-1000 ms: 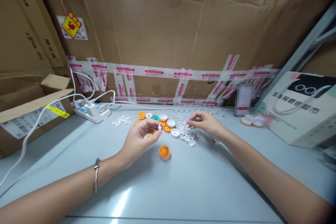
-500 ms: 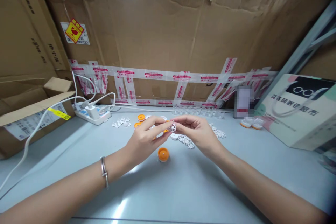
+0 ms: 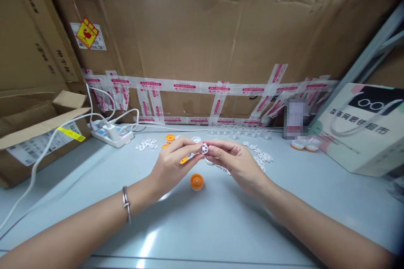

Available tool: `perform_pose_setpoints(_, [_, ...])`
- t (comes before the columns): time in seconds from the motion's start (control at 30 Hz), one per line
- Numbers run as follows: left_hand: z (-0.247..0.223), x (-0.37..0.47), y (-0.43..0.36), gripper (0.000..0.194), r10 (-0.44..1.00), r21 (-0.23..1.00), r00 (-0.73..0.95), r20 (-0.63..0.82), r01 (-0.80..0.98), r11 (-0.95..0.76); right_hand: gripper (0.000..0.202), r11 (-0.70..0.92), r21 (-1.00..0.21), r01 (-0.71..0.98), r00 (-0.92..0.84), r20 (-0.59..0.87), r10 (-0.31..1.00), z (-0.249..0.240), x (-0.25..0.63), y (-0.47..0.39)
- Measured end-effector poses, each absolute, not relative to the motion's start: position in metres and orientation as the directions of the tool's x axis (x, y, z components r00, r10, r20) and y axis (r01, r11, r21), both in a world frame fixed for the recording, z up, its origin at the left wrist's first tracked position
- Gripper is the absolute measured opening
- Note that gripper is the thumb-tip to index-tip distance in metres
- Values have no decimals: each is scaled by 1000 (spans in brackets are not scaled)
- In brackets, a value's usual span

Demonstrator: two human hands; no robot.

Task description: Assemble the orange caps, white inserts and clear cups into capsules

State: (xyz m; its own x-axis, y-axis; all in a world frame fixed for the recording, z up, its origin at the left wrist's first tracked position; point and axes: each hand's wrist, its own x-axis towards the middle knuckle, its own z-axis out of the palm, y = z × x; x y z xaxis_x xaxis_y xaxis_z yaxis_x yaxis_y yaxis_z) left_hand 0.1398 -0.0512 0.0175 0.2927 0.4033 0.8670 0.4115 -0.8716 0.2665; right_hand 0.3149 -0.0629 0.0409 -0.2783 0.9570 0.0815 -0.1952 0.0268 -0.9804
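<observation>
Between the fingertips of both hands is a small white spoked plastic wheel (image 3: 204, 148), held up above the table. My left hand (image 3: 176, 159) pinches it from the left, thumb below and forefinger above. From the other side my right hand (image 3: 235, 159) grips its edge with closed fingers. Below them an orange round cup-shaped part (image 3: 197, 181) with a pale rim underneath stands on the table. Behind the left hand are several orange parts (image 3: 170, 138), partly hidden by it. Small white spoked pieces (image 3: 260, 157) lie in a pile beyond the right hand.
Clear plastic cups (image 3: 233, 132) line the back by a taped cardboard sheet (image 3: 195, 42). Small clear pieces (image 3: 146, 144) lie left, near a power strip (image 3: 115, 136) with white cables. An open carton (image 3: 41, 134) stands left; a paper bag (image 3: 360, 134) and two orange-and-clear parts (image 3: 298, 144) sit right.
Both hands have shifted slightly left and up with the white wheel, which has turned a little between the fingers. The whole view has tilted slightly downward.
</observation>
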Motion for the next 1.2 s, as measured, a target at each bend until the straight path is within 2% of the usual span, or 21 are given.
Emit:
perform_pose_setpoints(0.13, [14, 143, -54, 22, 423, 306, 268, 865, 386, -870, 26, 121, -983, -142, -209, 149, 966, 34, 312, -65])
perform_pose_setpoints(0.3, [3, 147, -56, 18, 524, 424, 260, 811, 355, -833, 21, 244, -966, -88, -97, 252, 963, 19, 302, -68])
perform_pose_setpoints(0.43, [-3, 149, -55, 17, 516, 427, 250, 820, 335, -840, 21, 240, -968, -74, -91, 246, 965, 18, 300, -68])
perform_pose_setpoints(0.5, [-2, 149, -55, 12, 551, 466, 239, 799, 332, -820, 22, 204, -974, -94, -123, 215, 969, 19, 302, -65])
perform_pose_setpoints(0.6, [2, 148, -56, 8, 702, 644, 196, 684, 289, -708, 24, 146, -986, -82, -186, 159, 970, 21, 310, -56])
perform_pose_setpoints(0.7, [5, 147, -54, 16, 886, 883, 192, 422, 136, -450, 25, 131, -988, -77, -210, 145, 967, 21, 318, -47])
perform_pose_setpoints(0.77, [6, 147, -52, 21, 933, 953, 240, 267, 76, -292, 24, 150, -985, -84, -230, 165, 959, 20, 321, -43])
perform_pose_setpoints(0.97, [7, 147, -51, 19, 931, 988, 346, 117, 56, -145, 13, 267, -962, -46, -356, 266, 896, 22, 321, -45])
perform_pose_setpoints(1.2, [4, 146, -53, 15, 925, 998, 376, 57, -27, -51, 8, 326, -944, -58, -406, 321, 856, 22, 324, -41])
